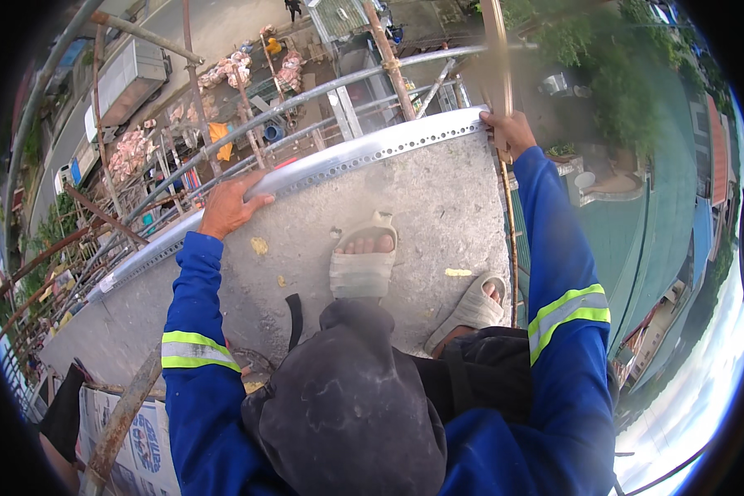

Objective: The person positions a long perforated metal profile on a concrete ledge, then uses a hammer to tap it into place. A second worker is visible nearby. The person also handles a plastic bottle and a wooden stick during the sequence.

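Observation:
A long white-silver perforated corner bead [388,150] lies along the far edge of a rough grey concrete slab [438,207]. A row of small holes runs along its near side. My left hand [228,207] grips the bead left of the middle, thumb on the near side and fingers over the outer side. At the bead's right end, my right hand [511,132] is closed on it, its fingertips partly hidden. A blurred upright pole [498,58] rises close beside that hand.
Steel scaffold pipes [331,85] cross just beyond the slab, high above a cluttered yard and a parked truck [128,83]. My sandalled foot [364,256] stands on the slab; another sandal [475,310] is near its right edge. A rusty pipe [124,422] slants at lower left.

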Action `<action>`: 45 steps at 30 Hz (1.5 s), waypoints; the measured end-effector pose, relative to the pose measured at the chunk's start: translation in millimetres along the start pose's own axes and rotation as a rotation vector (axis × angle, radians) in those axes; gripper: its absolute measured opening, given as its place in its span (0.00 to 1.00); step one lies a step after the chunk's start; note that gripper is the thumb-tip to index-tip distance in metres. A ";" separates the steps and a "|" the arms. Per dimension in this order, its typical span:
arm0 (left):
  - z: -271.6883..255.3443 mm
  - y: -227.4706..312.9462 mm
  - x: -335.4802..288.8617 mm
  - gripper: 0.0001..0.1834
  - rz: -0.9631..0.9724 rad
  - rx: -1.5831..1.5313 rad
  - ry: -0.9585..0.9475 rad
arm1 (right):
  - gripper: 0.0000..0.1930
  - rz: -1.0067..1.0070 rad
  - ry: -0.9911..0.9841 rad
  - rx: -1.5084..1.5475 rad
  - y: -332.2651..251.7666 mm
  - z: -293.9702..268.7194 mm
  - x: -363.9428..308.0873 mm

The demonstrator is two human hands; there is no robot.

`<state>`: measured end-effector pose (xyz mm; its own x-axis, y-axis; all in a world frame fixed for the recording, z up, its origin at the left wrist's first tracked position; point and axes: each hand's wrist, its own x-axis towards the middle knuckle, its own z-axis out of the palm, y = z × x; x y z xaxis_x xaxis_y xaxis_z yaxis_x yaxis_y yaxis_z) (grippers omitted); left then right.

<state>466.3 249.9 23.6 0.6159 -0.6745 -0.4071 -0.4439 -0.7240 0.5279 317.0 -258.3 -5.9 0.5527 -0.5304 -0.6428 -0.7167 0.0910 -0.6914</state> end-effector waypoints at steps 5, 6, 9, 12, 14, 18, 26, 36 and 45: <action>7.1 -3.0 -3.3 0.28 0.031 0.082 0.071 | 0.17 -0.043 -0.006 0.014 8.5 -3.7 -1.1; 8.3 -3.3 -4.7 0.28 0.027 0.101 0.079 | 0.17 -0.050 0.003 0.009 9.6 -3.9 -1.0; 9.6 -4.8 -6.8 0.29 0.006 0.070 0.059 | 0.18 -0.072 0.008 0.040 11.7 -3.0 -1.5; 10.4 -6.1 -5.8 0.29 0.010 0.041 0.042 | 0.19 -0.055 -0.012 0.014 11.4 -1.5 -1.6; 11.2 -6.3 -5.8 0.29 0.008 0.047 0.034 | 0.20 -0.038 -0.016 -0.011 10.3 -0.8 -1.5; 11.1 -5.2 -6.9 0.30 -0.011 0.049 0.031 | 0.20 -0.026 -0.012 -0.029 6.8 -1.5 -2.4; 3.5 -2.9 -7.2 0.30 -0.067 0.011 -0.039 | 0.17 -0.023 -0.003 0.137 5.4 -5.4 -13.8; 3.8 -6.8 -8.4 0.30 -0.059 0.002 -0.049 | 0.16 -0.086 -0.007 0.081 9.8 -6.2 -18.4; 17.4 -16.3 -13.3 0.31 -0.054 0.127 0.005 | 0.17 -0.224 0.067 -0.022 24.9 -1.6 -5.5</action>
<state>454.1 268.1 7.4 0.6445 -0.6335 -0.4281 -0.4889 -0.7719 0.4063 295.4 -254.5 -19.0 0.6701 -0.5898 -0.4508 -0.5892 -0.0532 -0.8062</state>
